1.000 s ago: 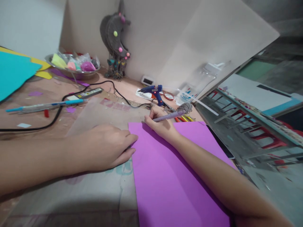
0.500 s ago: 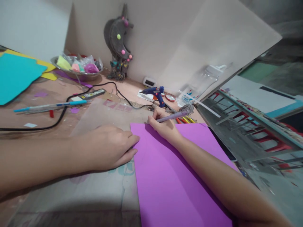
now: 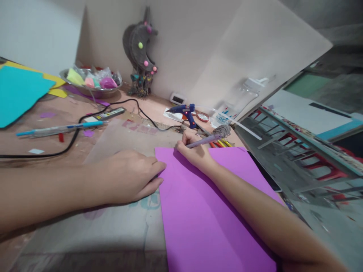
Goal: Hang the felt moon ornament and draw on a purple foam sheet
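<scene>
A bright purple sheet (image 3: pixel 193 219), perhaps craft foam or card, lies in front of me. My left hand (image 3: pixel 136 175) rests at its left edge, fingers curled, with thumb and forefinger closed on the edge of the sheet. In my right hand (image 3: pixel 193 149) a light purple pen (image 3: pixel 202 141) with a greyish ornament on its top end is gripped, tilted to the right. That hand lies on the sheet near its far edge. The pen's tip is hidden by my fingers.
Beyond the sheet are a blue glue gun (image 3: pixel 185 111), pliers-like handles (image 3: pixel 222 143) and a clear jug (image 3: pixel 249 92). To the left, a black cable (image 3: pixel 72 141) crosses by a blue pen (image 3: pixel 59 129). Behind are a metal bowl (image 3: pixel 99 92), turquoise sheets (image 3: pixel 22 94) and a grey moon-shaped ornament (image 3: pixel 138 49).
The whole view has shifted very slightly. My left hand stays at the sheet's edge, and my right hand keeps the pen at nearly the same spot.
</scene>
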A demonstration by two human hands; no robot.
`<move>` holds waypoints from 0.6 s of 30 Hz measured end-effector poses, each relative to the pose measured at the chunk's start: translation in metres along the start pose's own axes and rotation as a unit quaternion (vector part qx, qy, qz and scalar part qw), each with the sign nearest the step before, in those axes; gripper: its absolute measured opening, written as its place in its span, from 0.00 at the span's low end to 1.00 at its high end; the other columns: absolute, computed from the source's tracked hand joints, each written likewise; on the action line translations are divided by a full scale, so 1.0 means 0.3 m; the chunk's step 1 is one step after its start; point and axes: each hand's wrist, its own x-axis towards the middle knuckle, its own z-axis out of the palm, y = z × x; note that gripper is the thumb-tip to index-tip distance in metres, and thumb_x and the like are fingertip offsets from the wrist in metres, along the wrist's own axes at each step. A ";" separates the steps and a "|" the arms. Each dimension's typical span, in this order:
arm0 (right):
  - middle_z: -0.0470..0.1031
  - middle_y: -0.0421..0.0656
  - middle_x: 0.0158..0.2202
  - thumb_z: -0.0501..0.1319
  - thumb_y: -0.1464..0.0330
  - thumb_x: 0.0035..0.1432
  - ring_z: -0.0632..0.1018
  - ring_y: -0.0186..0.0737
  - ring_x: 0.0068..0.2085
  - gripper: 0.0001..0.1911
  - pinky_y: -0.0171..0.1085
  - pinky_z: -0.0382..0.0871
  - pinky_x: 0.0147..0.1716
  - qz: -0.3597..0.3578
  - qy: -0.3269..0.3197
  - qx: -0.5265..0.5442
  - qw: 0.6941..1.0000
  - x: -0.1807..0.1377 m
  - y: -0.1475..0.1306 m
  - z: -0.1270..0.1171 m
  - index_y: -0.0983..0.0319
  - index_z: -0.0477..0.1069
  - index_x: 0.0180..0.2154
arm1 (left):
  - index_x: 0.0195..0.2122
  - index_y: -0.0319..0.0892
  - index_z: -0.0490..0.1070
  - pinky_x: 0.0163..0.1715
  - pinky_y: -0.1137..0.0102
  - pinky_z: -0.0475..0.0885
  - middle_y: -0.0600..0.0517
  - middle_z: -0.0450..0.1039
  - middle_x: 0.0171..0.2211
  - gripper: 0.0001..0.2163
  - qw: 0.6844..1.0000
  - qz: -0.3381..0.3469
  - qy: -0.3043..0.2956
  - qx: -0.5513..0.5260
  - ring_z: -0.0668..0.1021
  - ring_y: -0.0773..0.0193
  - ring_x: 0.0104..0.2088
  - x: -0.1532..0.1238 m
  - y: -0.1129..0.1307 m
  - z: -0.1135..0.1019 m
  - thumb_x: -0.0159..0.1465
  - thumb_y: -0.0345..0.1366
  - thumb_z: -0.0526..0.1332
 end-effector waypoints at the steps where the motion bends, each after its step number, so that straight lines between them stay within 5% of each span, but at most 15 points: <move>1: 0.57 0.33 0.19 0.57 0.70 0.52 0.61 0.32 0.24 0.14 0.36 0.55 0.27 0.003 -0.001 0.003 1.000 -0.003 0.000 0.000 0.57 0.53 0.21 | 0.50 0.42 0.77 0.30 0.61 0.72 0.47 0.83 0.37 0.16 1.000 -0.002 -0.007 0.001 0.84 0.52 0.33 0.001 0.001 -0.003 0.73 0.42 0.52; 18: 0.55 0.33 0.19 0.56 0.70 0.47 0.59 0.32 0.24 0.13 0.36 0.53 0.26 0.013 -0.006 0.026 1.000 -0.019 0.013 -0.019 0.57 0.51 0.20 | 0.49 0.42 0.77 0.30 0.61 0.71 0.48 0.83 0.37 0.15 1.000 -0.002 -0.008 -0.011 0.84 0.52 0.33 0.003 -0.001 -0.008 0.73 0.41 0.52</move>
